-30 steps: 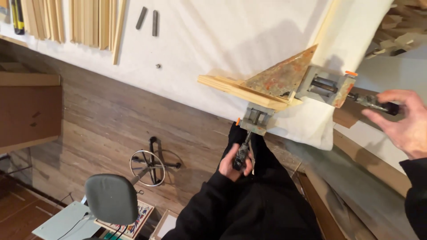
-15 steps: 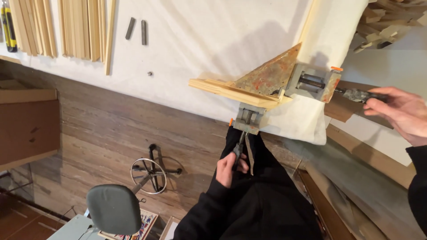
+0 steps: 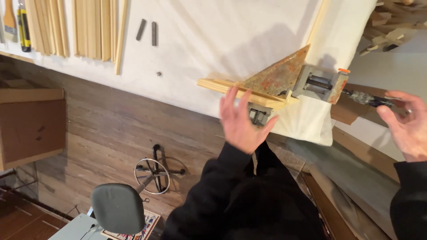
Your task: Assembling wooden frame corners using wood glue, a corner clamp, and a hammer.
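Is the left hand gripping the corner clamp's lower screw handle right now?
No. The left hand is open with fingers spread, held over the corner clamp, gripping nothing.

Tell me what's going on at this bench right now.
A person stands at a cloth-covered table where a corner clamp holds wooden strips at a right angle. The right hand has its fingers on the clamp's screw handle. The left hand is open, palm spread, in front of the near strip and the clamp's lower screw, gripping nothing. More wooden strips lie at the table's far end.
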